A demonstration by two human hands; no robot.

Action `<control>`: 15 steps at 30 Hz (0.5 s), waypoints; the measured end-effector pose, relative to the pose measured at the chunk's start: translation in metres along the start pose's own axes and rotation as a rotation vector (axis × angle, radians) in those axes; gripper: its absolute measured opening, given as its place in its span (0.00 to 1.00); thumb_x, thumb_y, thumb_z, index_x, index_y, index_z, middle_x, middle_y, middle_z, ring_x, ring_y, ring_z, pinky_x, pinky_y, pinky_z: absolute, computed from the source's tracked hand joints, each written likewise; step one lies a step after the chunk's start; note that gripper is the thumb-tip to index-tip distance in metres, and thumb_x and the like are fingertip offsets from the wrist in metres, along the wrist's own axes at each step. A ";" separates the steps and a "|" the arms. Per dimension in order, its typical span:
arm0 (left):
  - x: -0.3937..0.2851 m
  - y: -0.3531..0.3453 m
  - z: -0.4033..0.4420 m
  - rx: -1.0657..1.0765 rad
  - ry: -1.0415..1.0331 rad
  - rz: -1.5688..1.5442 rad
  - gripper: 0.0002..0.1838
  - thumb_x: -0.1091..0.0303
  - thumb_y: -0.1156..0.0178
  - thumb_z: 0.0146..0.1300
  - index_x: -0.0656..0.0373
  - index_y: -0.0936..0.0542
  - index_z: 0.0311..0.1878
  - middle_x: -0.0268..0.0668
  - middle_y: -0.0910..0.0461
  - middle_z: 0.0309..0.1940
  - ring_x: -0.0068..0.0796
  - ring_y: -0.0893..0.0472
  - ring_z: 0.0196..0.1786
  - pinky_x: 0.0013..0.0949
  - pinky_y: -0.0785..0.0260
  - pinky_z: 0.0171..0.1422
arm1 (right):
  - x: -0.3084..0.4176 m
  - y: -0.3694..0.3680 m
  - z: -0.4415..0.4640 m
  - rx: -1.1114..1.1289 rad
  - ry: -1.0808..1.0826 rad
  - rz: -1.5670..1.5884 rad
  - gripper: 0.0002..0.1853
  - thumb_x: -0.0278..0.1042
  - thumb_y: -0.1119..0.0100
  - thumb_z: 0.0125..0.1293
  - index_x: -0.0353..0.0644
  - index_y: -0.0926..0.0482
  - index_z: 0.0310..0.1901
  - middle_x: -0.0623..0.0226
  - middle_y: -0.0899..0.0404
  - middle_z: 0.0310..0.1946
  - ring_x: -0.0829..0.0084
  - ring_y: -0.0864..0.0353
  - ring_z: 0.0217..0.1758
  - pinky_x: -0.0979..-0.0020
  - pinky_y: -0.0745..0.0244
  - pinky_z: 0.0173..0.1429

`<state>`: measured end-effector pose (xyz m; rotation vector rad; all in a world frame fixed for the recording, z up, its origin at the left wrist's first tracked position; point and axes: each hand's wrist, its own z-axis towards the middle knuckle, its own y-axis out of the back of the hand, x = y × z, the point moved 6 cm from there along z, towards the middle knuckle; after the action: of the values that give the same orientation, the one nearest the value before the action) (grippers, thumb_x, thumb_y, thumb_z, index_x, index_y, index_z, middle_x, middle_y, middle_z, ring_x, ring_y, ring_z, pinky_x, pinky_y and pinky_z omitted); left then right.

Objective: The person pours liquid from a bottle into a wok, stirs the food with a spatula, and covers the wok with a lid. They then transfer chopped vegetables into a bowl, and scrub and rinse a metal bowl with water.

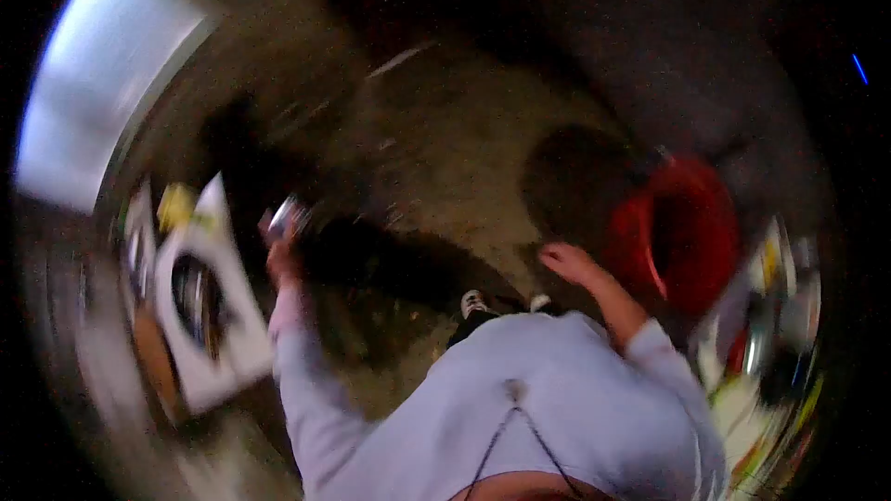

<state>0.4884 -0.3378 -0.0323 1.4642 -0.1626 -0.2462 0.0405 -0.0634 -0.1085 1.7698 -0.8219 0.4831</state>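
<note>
My left hand [281, 258] is held out to the left, closed around a small shiny silvery object [289, 211]. Motion blur hides what kind of thing it is. My right hand [568, 263] hangs in front of my body on the right, its fingers loosely stretched out and blurred, with nothing visible in it. Nearest to the right hand is a red bucket-like container [710, 223], its dark opening facing left.
At left stands a white panel [246, 339] with a round dark opening, and a yellow item [174, 207] sits by its top. A bright pale surface [116, 74] fills the upper left. Blurred clutter [766, 353] lies at right. The brown floor [445, 130] has pale scraps.
</note>
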 end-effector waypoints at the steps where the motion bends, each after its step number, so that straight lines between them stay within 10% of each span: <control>1: -0.007 -0.048 0.040 -0.032 -0.137 -0.140 0.33 0.68 0.51 0.58 0.28 0.49 0.64 0.45 0.34 0.53 0.45 0.22 0.36 0.40 0.28 0.34 | -0.048 -0.013 -0.028 -0.095 -0.230 0.078 0.16 0.44 0.52 0.60 0.41 0.24 0.40 0.55 0.24 0.39 0.56 0.25 0.43 0.62 0.30 0.45; 3: -0.038 -0.111 0.079 0.022 -0.212 -0.510 0.34 0.65 0.49 0.57 0.32 0.50 0.64 0.47 0.38 0.57 0.48 0.23 0.39 0.42 0.28 0.38 | -0.058 -0.010 -0.019 -0.161 -0.226 0.077 0.15 0.42 0.53 0.60 0.42 0.24 0.40 0.56 0.23 0.36 0.56 0.24 0.40 0.62 0.30 0.45; 8: -0.263 -0.193 0.052 0.799 0.511 -1.723 0.31 0.68 0.51 0.56 0.42 0.49 0.63 0.47 0.34 0.52 0.49 0.23 0.37 0.43 0.26 0.36 | -0.103 0.040 -0.056 -0.362 -0.243 0.202 0.18 0.50 0.53 0.59 0.44 0.22 0.39 0.58 0.22 0.32 0.56 0.24 0.38 0.62 0.29 0.44; 14: -0.571 -0.169 -0.037 1.258 -0.038 -1.522 0.27 0.72 0.52 0.54 0.50 0.47 0.58 0.48 0.32 0.48 0.47 0.22 0.34 0.37 0.24 0.28 | -0.214 0.132 -0.173 -0.855 -0.658 0.351 0.18 0.46 0.49 0.59 0.38 0.23 0.36 0.52 0.23 0.24 0.54 0.24 0.32 0.61 0.31 0.36; 15: -0.619 -0.124 -0.061 1.324 0.140 -1.545 0.27 0.72 0.52 0.54 0.50 0.47 0.58 0.49 0.32 0.47 0.46 0.22 0.33 0.36 0.24 0.26 | -0.243 0.147 -0.183 -0.856 -0.655 0.351 0.18 0.46 0.49 0.59 0.38 0.23 0.36 0.52 0.23 0.24 0.54 0.24 0.32 0.61 0.31 0.36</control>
<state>-0.1010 -0.1277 -0.1368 2.6285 1.2090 -1.4706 -0.2196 0.1521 -0.1121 0.9577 -1.5299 -0.2539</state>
